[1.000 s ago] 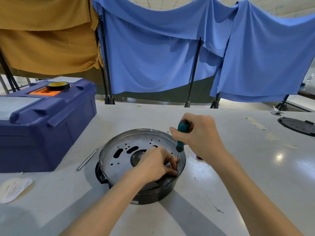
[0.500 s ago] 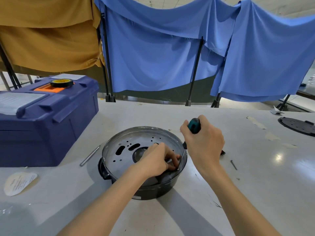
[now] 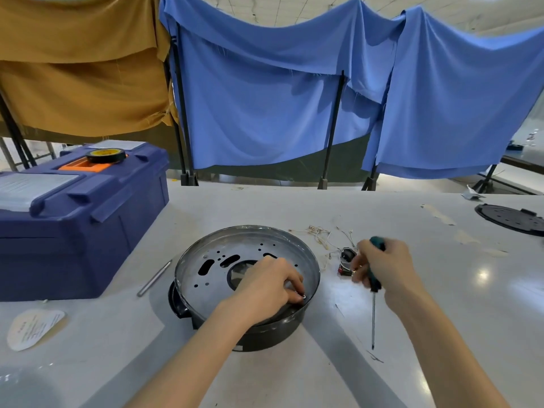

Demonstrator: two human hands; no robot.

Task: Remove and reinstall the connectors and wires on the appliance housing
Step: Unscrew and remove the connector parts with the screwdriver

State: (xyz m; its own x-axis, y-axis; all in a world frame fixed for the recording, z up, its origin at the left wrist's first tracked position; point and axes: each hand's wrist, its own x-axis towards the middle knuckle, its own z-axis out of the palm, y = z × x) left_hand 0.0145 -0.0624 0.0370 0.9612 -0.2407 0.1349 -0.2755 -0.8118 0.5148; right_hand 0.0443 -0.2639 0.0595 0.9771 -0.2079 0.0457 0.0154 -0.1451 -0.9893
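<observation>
While I watch from the head camera, the round dark appliance housing point(image 3: 265, 334) with its perforated grey metal plate sits on the white counter point(image 3: 471, 304), right in front of the person. The left hand point(image 3: 270, 285) reaches into the housing near its right rim, fingers curled, pinching what looks to me like a small silvery ring terminal point(image 3: 303, 296), though it is too small to be sure. The right hand point(image 3: 382, 266) is out over the counter just right of the housing, wrapped round the teal-handled screwdriver point(image 3: 373, 313), whose thin shaft points back toward the person with the tip close to the counter. Next to that hand lie a small black and red switch connector point(image 3: 347, 260) and a loose tangle of thin pale wires point(image 3: 321, 235), both outside the housing. To the left I see a slim metal rod point(image 3: 154, 278), a large dark blue plastic toolbox point(image 3: 82, 225) with a black and yellow tape roll point(image 3: 106, 156) on its lid, and a white paper label point(image 3: 34, 328). A flat black round plate point(image 3: 512, 220) lies at the far right.
</observation>
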